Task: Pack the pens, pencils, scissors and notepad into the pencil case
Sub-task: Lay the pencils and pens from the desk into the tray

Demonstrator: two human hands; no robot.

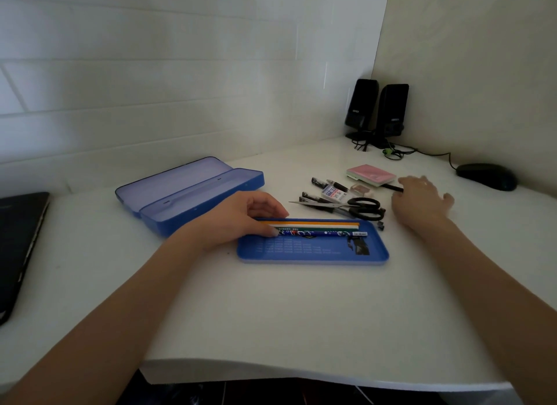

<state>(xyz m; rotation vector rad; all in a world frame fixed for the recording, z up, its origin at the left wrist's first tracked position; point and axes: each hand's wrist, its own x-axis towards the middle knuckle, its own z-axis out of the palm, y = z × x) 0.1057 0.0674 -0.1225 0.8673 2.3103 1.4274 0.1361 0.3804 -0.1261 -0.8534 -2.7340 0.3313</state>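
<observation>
I see the left hand (251, 216) curled over the left end of a bundle of long pencils (319, 228) and gripping them; they lie in the shallow blue plastic tray (313, 251), along its far edge. The right hand (422, 199) is loose with fingers spread, grasping nothing, and just to its left lie the black-handled scissors (355, 207), some black pens (319, 193) and a small white lead box (334, 192). The pink notepad (370, 175) lies just behind this hand, and the open blue hinged pencil case (193, 190) stands behind the left hand on the white table (271, 314).
</observation>
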